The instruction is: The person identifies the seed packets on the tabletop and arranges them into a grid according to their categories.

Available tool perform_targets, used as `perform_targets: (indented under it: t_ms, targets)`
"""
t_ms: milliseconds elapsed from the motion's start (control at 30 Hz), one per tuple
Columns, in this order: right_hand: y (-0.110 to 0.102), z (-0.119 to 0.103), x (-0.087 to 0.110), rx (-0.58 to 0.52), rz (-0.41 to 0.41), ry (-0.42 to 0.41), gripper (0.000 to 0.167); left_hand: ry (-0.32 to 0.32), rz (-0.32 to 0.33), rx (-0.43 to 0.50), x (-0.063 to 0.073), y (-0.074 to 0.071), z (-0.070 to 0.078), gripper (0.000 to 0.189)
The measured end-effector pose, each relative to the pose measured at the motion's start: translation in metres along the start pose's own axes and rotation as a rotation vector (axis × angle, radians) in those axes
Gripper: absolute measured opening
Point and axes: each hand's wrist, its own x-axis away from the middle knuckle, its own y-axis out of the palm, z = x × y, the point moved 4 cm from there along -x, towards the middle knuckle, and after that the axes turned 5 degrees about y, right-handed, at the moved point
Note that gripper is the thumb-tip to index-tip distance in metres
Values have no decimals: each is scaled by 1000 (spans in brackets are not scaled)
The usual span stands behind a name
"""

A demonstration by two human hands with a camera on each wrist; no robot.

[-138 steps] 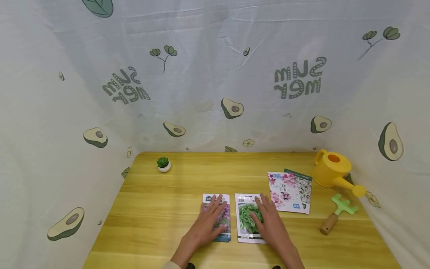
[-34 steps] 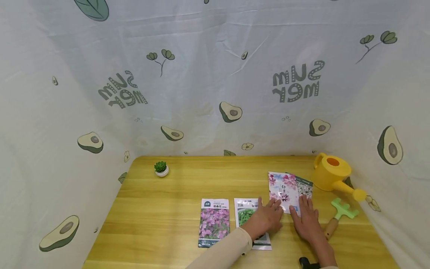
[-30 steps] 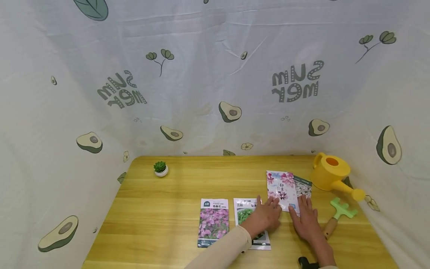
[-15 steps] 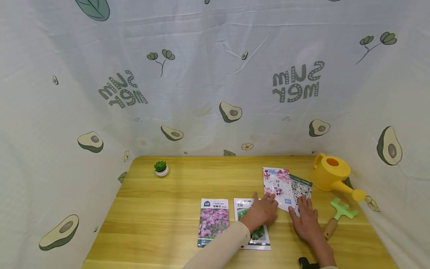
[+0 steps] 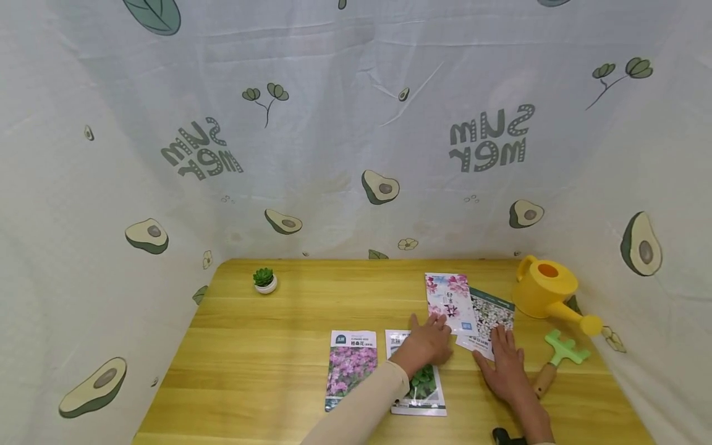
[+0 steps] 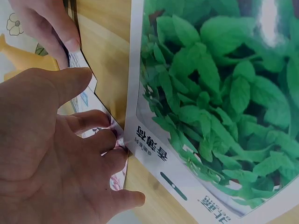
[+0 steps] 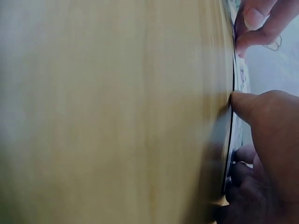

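In the head view my left hand (image 5: 427, 343) presses the lower left edge of a seed packet with pink blossoms (image 5: 448, 301). The left wrist view shows the fingers bent onto that packet, the thumb apart from them. My right hand (image 5: 507, 366) rests its fingertips on the bottom part of a seed packet with white flowers (image 5: 492, 314), partly covered by the blossom packet. Under my left wrist lies a mint seed packet (image 5: 421, 405), its green leaves large in the left wrist view. Left of it lies a packet with purple-pink flowers (image 5: 353, 363), its lower corner hidden by my sleeve.
A yellow watering can (image 5: 546, 289) stands at the back right. In front of it lies a green hand rake (image 5: 566, 350) with a wooden handle, close to my right hand. A small potted succulent (image 5: 264, 281) stands at the back left. Patterned cloth (image 5: 334, 123) hangs around the wooden table.
From resting on the two front packets, both hands have moved right. My left hand has slid the blossom packet leftward, uncovering more of the white-flower packet under my nearly still right hand.
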Motion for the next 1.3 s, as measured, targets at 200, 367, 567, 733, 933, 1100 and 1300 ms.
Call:
perform_targets:
  t_ms: [200,367,567,733,933,1100,1300]
  targets:
    - [0,-1,2,-5,-5,1,88,9,1,1,-15,16,-7,57]
    - [1,-1,2,-8,4,-3,88,1,-1,-8,10,-8,-9,54]
    - [1,-1,3,-7,8,-5,87,9,12,36,-8,9,-19,54]
    - [1,-3,4,-15,18,-13,87,-2,17,57,-8,11,-26,53]
    - [0,-3,3,-11,15,-8,87,2,5,70,1,2,-32,54]
    - [0,-2,3,-12,9,-5,88,5,-2,102,2,2,-38,54]
    - [0,-3,4,-21,13,-8,88,6,18,115,27,-20,-42,55]
